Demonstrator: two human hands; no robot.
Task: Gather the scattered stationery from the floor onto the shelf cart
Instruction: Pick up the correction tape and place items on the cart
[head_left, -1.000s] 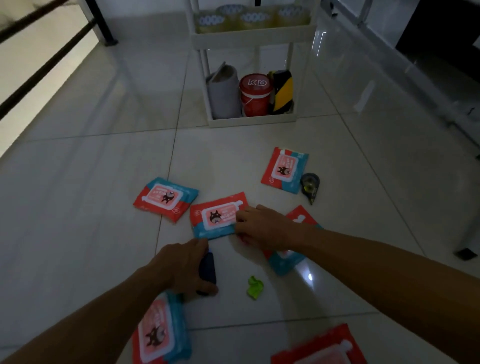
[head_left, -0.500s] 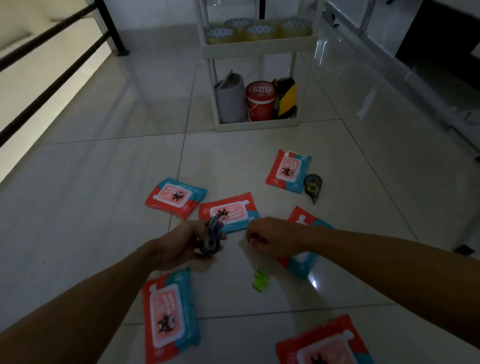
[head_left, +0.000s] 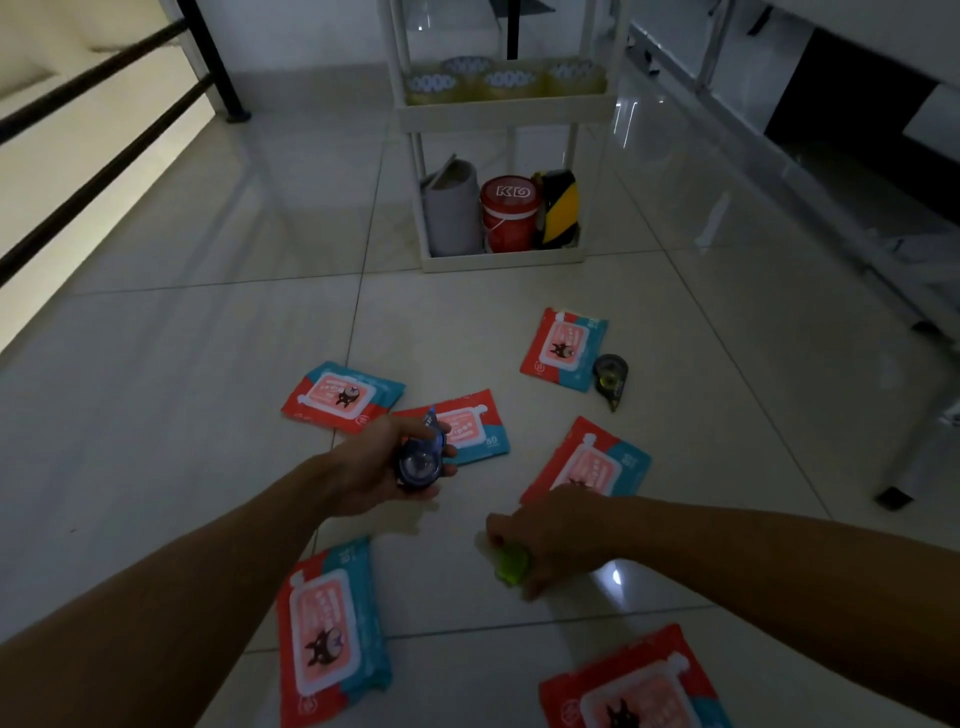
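My left hand (head_left: 382, 467) grips a blue correction tape dispenser (head_left: 420, 461), lifted above the floor. Lower on the tiles, my right hand (head_left: 553, 535) closes its fingers on a small green item (head_left: 511, 566). A dark correction tape dispenser (head_left: 610, 378) lies on the floor to the right, beside a wipes pack (head_left: 563, 347). The white shelf cart (head_left: 501, 117) stands at the back; its middle tier holds several tape rolls (head_left: 511, 80).
Several red-and-teal wipes packs lie scattered on the tiles, among them one at the left (head_left: 343, 396), one under my left hand (head_left: 470, 426), one right of centre (head_left: 597, 462) and one near me (head_left: 327, 629). The cart's bottom tier holds a red bucket (head_left: 509, 213). Black railing (head_left: 104, 171) at left.
My left hand lifted the blue dispenser off the floor and turned it up. My right hand left the wipes pack and moved down onto the green item.
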